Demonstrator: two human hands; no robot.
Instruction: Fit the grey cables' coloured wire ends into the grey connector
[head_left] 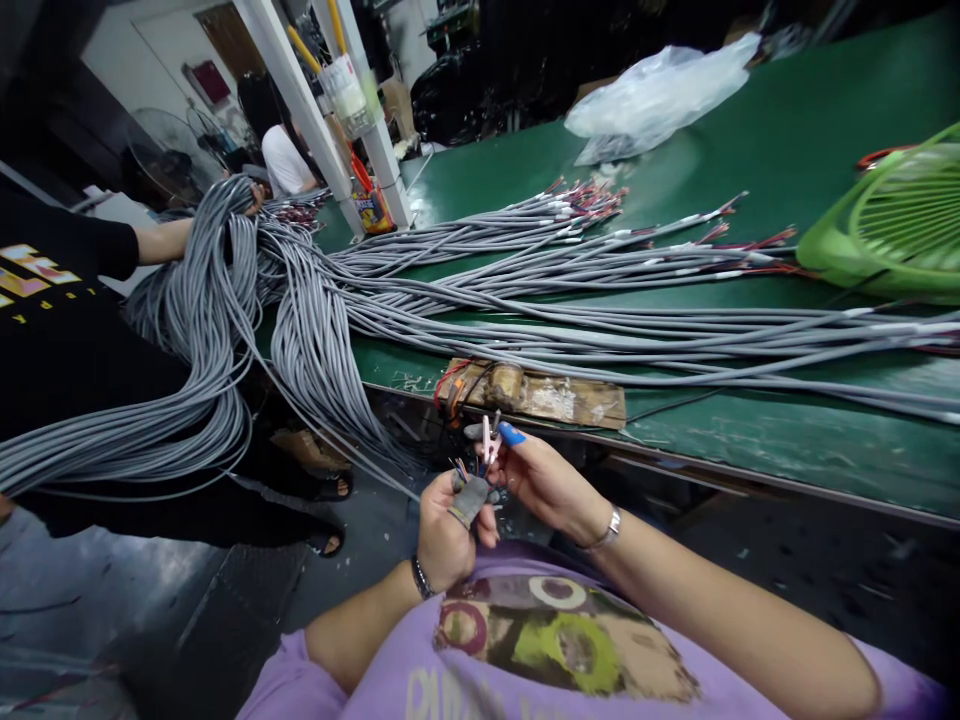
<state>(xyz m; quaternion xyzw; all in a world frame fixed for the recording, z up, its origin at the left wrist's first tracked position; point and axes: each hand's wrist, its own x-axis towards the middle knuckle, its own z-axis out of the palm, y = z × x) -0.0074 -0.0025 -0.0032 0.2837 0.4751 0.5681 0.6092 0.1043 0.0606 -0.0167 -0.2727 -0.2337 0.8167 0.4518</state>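
My left hand is closed around the end of a grey cable. Thin coloured wires stick up out of its grip. A worn grey wrap covers what looks like the thumb. Close beside it, my right hand, with blue tape on the thumb, pinches a small pale pink clip-like piece near the wires. Whether the wires touch this piece I cannot tell. Just beyond both hands, a wooden board with a brown taped lump lies at the bench edge.
Long bundles of grey cables stretch across the green bench. At left, a person in black holds a thick looped bundle. A green fan and a clear plastic bag are on the bench, beside a white post.
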